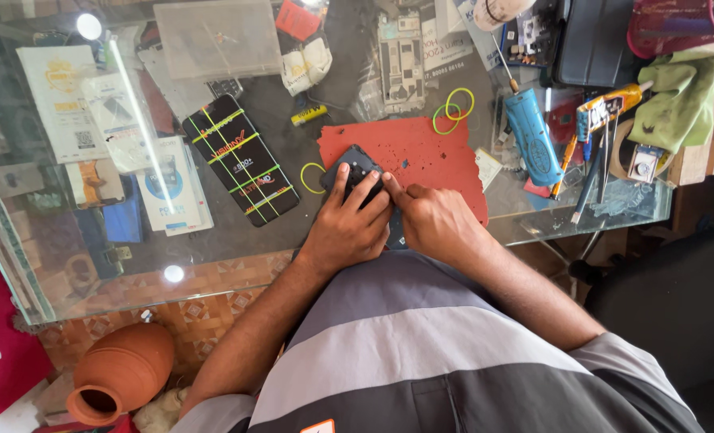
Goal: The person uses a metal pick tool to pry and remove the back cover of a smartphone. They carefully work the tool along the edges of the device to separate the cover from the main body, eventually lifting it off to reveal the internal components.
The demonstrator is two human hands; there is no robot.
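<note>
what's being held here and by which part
A dark phone, lying on the red mat. The left hand presses its fingers across the lower part; the right hand touches its right edge.

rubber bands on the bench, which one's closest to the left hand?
The single yellow-green rubber band lying on the glass at the red mat's left edge, just beside the left hand. The other two bands overlap at the mat's top edge.

dark phone (355,164) mostly under left hand (347,228); lower end hidden | pink basket (669,24) cut by top edge
</note>
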